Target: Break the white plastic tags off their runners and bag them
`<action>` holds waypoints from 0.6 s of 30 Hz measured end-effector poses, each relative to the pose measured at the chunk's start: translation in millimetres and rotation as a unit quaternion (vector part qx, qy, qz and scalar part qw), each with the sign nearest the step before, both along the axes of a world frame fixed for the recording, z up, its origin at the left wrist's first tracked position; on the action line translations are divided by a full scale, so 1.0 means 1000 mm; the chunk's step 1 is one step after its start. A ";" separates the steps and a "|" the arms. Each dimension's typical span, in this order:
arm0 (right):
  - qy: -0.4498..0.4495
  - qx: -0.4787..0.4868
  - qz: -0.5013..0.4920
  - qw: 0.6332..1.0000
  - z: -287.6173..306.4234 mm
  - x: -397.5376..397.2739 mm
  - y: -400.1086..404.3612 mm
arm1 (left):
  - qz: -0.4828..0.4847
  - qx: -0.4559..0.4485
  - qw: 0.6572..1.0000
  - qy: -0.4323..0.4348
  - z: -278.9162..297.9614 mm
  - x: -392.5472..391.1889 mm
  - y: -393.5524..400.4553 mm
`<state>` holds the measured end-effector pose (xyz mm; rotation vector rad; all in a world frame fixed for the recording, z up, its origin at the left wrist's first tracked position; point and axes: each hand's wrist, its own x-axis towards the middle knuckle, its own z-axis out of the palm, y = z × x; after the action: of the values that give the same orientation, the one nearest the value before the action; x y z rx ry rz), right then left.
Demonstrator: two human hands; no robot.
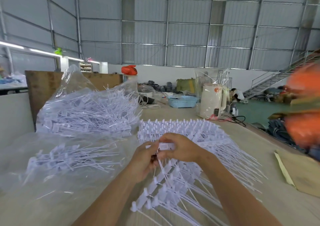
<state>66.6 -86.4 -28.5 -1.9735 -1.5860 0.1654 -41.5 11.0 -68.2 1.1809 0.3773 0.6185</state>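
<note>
Where the counter (230, 132) runs to its right edge, a yellow-brown paper sheet (301, 175) lies near the drop, and the far edge is crowded by a blue basket (182, 101) and a cream kettle (213, 101) wrapped in clear film. Bare counter shows at lower left and between the two arms — elsewhere the surface is covered. A full clear bag of tags (86, 108) stands at the far left; nearer, a flat clear bag (65, 158) holds a thinner layer of loose tags. White runners of tags (199, 132) fan across the middle and right, some reaching under the wrists.

Both forearms come in from below and meet at centre. The left hand (145, 161) curls its fingers round a bundle of thin stems; the right hand (180, 149) pinches a white tag (166, 146) just above it — knuckles nearly touching.
</note>
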 end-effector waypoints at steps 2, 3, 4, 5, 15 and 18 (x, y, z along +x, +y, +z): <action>-0.022 -0.022 -0.001 1.000 0.002 0.004 -0.003 | -0.006 0.032 0.999 0.000 -0.001 0.000 -0.002; -0.031 -0.027 0.001 0.999 0.002 0.006 -0.004 | -0.006 0.051 0.999 -0.001 -0.002 0.001 -0.003; -0.035 -0.033 0.005 0.999 0.003 0.006 -0.004 | 0.001 0.068 0.998 0.002 -0.003 0.002 -0.004; -0.036 -0.041 0.012 0.998 0.004 0.006 -0.005 | 0.010 0.085 0.996 0.006 -0.004 0.003 -0.005; -0.190 -0.003 -0.056 0.980 -0.004 -0.006 -0.003 | -0.017 0.052 0.998 0.038 -0.006 0.005 -0.005; -0.248 0.031 -0.088 0.964 0.007 -0.003 -0.012 | -0.076 -0.075 0.993 0.047 -0.002 -0.003 0.007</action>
<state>63.7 -98.4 -21.5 -2.2044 -1.6669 -0.4813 -44.1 18.1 -70.1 1.0858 0.4019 0.3963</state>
